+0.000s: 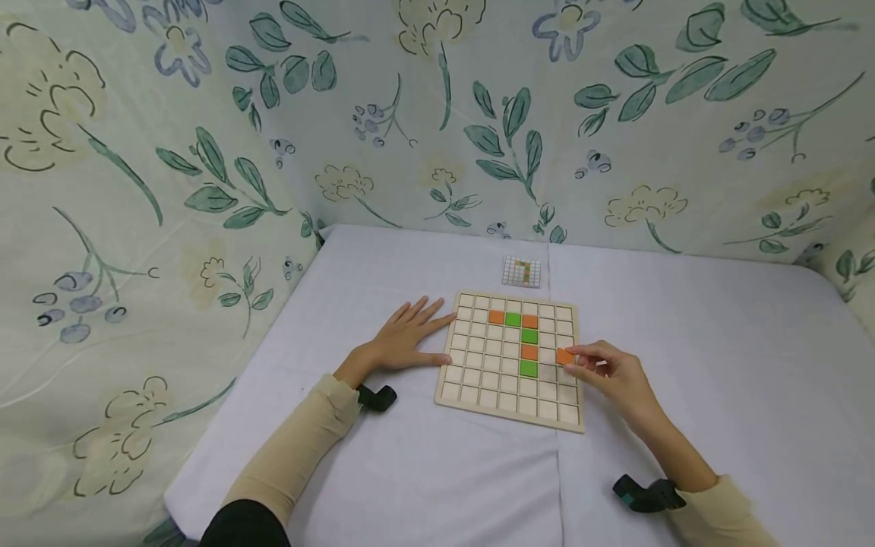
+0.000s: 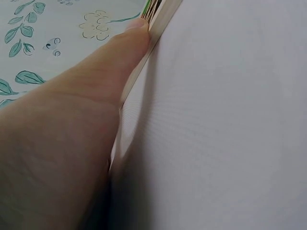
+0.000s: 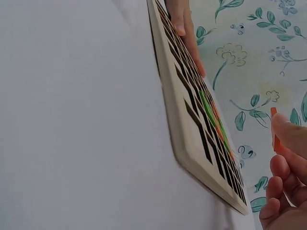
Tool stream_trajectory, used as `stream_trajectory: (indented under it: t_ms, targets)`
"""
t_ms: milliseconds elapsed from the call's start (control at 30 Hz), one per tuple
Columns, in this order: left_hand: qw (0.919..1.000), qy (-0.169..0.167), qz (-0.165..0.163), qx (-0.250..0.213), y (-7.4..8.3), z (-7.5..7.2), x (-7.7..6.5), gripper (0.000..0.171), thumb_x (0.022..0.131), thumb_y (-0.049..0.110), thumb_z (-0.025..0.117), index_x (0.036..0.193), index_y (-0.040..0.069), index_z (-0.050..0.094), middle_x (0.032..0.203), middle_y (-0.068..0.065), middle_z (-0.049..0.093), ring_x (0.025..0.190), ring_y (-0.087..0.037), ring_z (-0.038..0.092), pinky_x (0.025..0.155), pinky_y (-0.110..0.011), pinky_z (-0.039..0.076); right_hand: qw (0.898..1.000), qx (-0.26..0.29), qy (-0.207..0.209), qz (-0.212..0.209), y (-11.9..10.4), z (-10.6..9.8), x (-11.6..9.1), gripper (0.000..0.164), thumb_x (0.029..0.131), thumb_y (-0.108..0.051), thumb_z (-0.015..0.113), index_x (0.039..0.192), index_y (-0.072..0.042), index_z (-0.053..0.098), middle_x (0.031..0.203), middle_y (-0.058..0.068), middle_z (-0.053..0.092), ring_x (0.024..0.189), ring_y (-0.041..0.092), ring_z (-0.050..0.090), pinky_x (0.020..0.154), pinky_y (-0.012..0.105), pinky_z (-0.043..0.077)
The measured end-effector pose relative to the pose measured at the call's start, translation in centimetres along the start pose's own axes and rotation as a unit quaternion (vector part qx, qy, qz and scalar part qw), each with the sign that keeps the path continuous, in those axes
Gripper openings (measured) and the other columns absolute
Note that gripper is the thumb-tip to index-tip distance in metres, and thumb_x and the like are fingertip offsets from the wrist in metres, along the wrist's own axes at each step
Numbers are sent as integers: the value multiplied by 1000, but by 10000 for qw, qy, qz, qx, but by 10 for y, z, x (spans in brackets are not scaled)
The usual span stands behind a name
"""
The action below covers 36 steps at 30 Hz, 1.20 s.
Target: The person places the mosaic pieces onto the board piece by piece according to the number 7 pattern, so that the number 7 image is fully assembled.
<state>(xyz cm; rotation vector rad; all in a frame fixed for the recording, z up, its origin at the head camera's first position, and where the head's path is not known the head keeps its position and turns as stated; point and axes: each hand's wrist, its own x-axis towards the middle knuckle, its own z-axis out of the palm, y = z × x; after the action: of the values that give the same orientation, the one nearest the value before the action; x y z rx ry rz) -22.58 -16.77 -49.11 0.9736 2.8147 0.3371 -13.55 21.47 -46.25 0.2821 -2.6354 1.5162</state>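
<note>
A square wooden grid board (image 1: 506, 403) lies on the table, with several orange and green tiles set in its cells. They form a short row near the top that turns down into a column; a green tile (image 1: 529, 368) is at the column's lower end. My right hand (image 1: 615, 376) pinches an orange tile (image 1: 564, 356) between thumb and fingers, over the board's right side. In the right wrist view that orange tile (image 3: 275, 129) is held up on edge. My left hand (image 1: 410, 334) lies with fingers spread, thumb and fingertips touching the board's left edge.
Behind the board lies a small card (image 1: 522, 271) printed with a grid and a coloured pattern. A white cloth (image 1: 383, 258) covers the table. Floral fabric (image 1: 437, 152) hangs behind and to the left. Black wrist devices (image 1: 377, 398) sit on both forearms.
</note>
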Motion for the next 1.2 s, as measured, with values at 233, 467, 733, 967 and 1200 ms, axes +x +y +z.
stream_trajectory:
  t_ms: [233,467,733,967,1200]
  targets:
    - [10000,-37,-27,-69,0,-1,0,89,89,78,45,161,34,15,168,-1,2,152,-28,-5,120,-49,-5,9987,224,-363,-265,-3,15,-2,27,84,-6,80,110,-1,74,88,5,62,74,12,49,59,19,42]
    - [10000,-68,-44,-38,-1,0,0,90,88,80,42,160,36,14,167,1,0,152,-26,-7,120,-49,-5,9951,397,-815,-407,-3,26,-2,25,82,-5,81,106,-1,75,90,7,64,76,11,55,62,19,48]
    - [10000,-27,3,4,0,-2,-1,89,89,77,46,161,34,16,167,-1,2,152,-28,-5,120,-50,-4,9940,171,-906,-587,-1,35,-1,22,80,-5,83,100,-1,76,84,5,62,74,10,54,59,20,46]
    - [10000,-41,4,34,-1,0,-1,89,89,79,44,161,35,15,167,0,1,152,-29,-5,120,-50,-4,9934,24,-966,-621,1,39,-1,22,79,-7,84,99,-3,77,83,3,61,74,11,54,62,21,48]
    - [10000,-1,36,30,-2,1,0,89,89,79,43,161,34,15,168,-1,2,152,-30,-4,120,-51,-2,9934,-124,-1001,-546,0,41,-2,22,79,-5,84,99,-3,76,82,1,60,74,11,54,62,21,47]
